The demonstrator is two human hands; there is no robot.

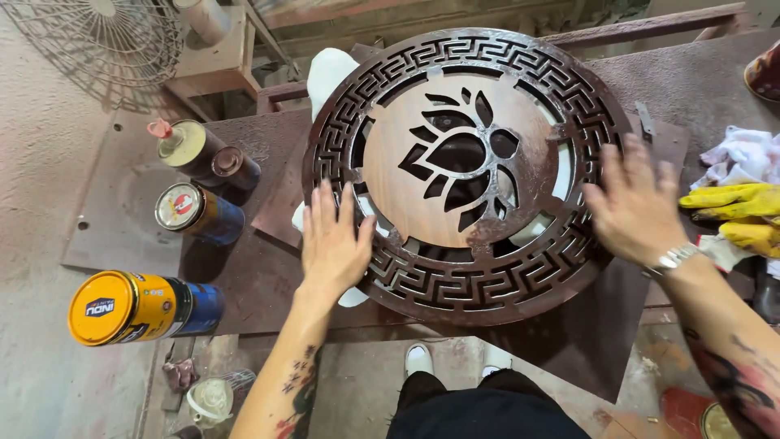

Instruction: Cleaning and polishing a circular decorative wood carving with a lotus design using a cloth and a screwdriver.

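Round carved panel (467, 175), centre of frame: wood, dark reddish-brown finish w/ slight sheen. Outer band cut through in a key-fret maze pattern; inner disc lighter brown, pierced w/ a lotus-shaped cut-out. Panel lies on white padding (327, 73), which shows at upper left and through the openings. All rests on a dark, stain-coated surface (244, 276), matte and rough.

Left hand (333, 240), lower left of panel: flat, palm down, fingers straight and close together, lying on the fret band and the disc edge. Grip not closed on anything; pressing contact only.

Right hand (634, 207), right edge of panel: palm down, fingers spread wide, slightly motion-blurred, over the fret band at the rim. Cannot tell if it touches fully. Metal wrist watch (674, 258) on that arm.

Left side of frame: four spray cans, cylindrical metal. Yellow-capped can (130, 307) lower left, on its side; blue can w/ red-white top (195, 213) above it; two stained cans (203, 154) further up.

Right edge: yellow rubber gloves (735, 211) and white rags (743, 154). Wire fan guard (106, 36) upper left.
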